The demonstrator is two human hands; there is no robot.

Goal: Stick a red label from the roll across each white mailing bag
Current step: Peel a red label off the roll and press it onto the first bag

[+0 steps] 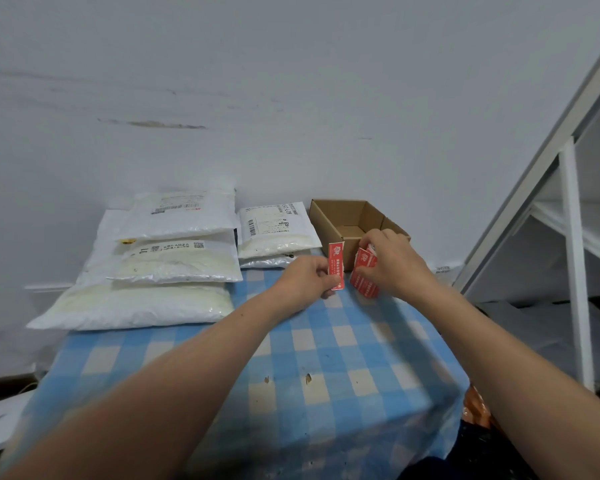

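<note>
Beside the box (340, 216), left hand (307, 284) pinches a label (336, 261), right hand (392, 265) grips the roll (366, 277); bags (174, 258) show no red label yet.

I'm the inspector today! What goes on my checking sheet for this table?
Surface: blue checked tablecloth, with two small dark marks near the middle.
Job's things: white mailing bags stacked at the far left, smaller pile beside them; no red stickers seen on any.
Clutter: open cardboard box at the far edge, nothing visible inside.
Hands: left hand pinches one red label; right hand grips the label roll.
Cables: nothing seen.
Surroundings: white wall behind, white shelf unit on the right.
</note>
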